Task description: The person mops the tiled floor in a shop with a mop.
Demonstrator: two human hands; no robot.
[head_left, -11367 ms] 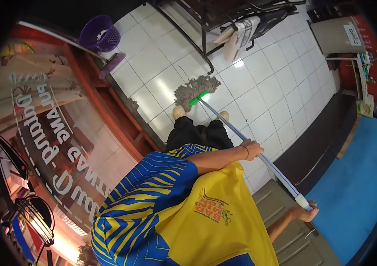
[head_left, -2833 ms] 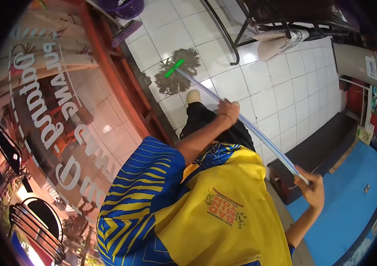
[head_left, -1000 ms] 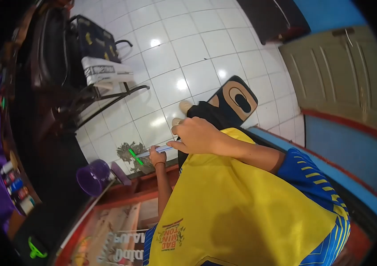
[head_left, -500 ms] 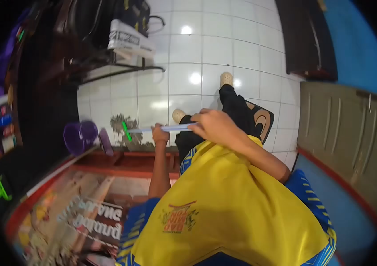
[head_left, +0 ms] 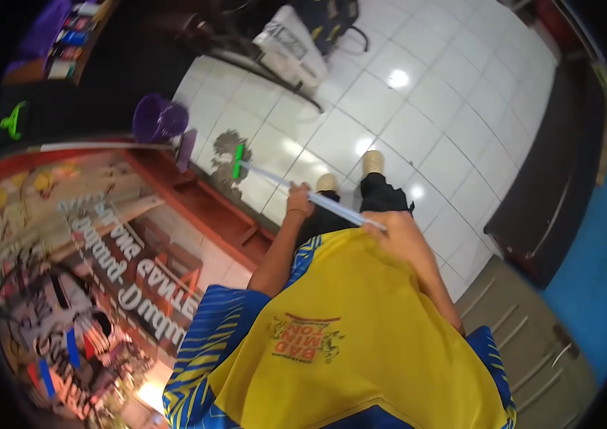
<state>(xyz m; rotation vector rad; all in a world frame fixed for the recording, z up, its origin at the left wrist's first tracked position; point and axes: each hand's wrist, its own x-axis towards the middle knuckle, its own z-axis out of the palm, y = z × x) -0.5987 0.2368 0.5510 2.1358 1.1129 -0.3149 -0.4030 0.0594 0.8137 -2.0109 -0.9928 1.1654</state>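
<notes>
at the far left, a bright green plastic object (head_left: 14,121) showed against a dark surface, below a brown shelf (head_left: 28,73) that held small colourful packages. beneath them spread a glass pane with white lettering (head_left: 132,264), bordered by a red wooden frame (head_left: 207,206). a round purple plastic basket (head_left: 160,119) came next, with a purple broom head (head_left: 186,150) just beside it.

to the right of the broom head, the grey string mop head (head_left: 229,143) with its green plastic clamp (head_left: 237,161) lay on the white tiled floor (head_left: 360,107), near the red frame. its slim pale blue and white pole (head_left: 339,208) slanted up from the clamp to both hands. the left hand (head_left: 300,199) gripped the pole partway along, its fingers curled around it. above that hand in the view, a white printed plastic bag (head_left: 291,46) hung beside a dark patterned bag (head_left: 326,21).

two cream clogs (head_left: 372,162) stood on the tiles. the right hand (head_left: 383,223) held the upper end of the pole, in front of a yellow and blue shirt (head_left: 360,307); its fingers were bent about the pole, but blur hid whether they pressed together. furthest right stood dark brown furniture (head_left: 553,179), beside a blue surface (head_left: 596,264).
</notes>
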